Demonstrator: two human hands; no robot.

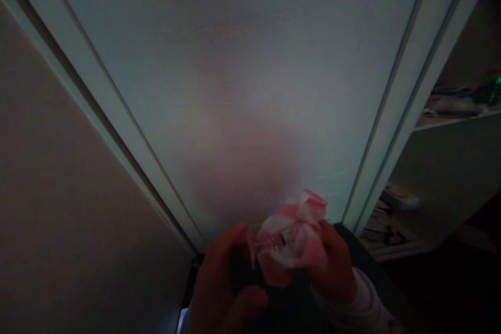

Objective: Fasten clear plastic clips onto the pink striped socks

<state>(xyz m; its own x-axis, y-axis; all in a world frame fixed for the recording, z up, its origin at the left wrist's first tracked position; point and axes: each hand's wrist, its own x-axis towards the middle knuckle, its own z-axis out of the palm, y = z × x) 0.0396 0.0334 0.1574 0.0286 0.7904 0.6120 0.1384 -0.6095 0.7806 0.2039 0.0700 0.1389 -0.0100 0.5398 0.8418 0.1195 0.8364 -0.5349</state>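
Observation:
In the dim light my right hand (335, 266) is closed around a crumpled pink-and-white cloth (291, 219). A clear stemmed piece (270, 243), like the foot and stem of a glass, pokes out of the cloth toward the left. The rest of it is hidden in the folds. My left hand (219, 282) is curved beside the clear foot, thumb and fingers spread apart. One of its fingertips is close to the foot's rim; whether they touch I cannot tell.
A pale frosted panel (235, 62) with faint heart outlines stands in front, framed by light rails. To the right are shelves (454, 121) with assorted items. A brownish surface (70, 182) runs along the left. Below the hands lies something dark.

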